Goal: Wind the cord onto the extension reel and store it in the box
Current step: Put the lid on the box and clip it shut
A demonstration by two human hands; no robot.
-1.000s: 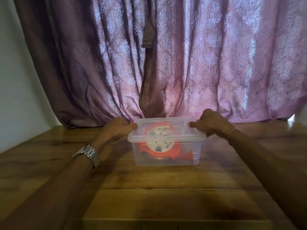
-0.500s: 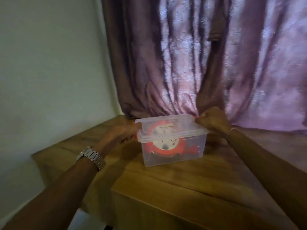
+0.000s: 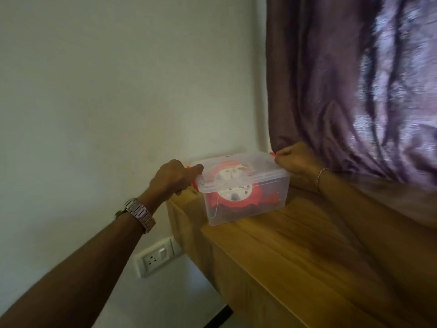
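Two hands on box: your left hand grips its near-left end by red latch, your right hand grips far-right end at other latch. Reel sits between your hands, inside box, under closed lid, cord apparently wound. Box rests on tabletop at corner near wall and curtain. Press both latches down evenly till seated; keep box flat, clear of edge under your left hand.
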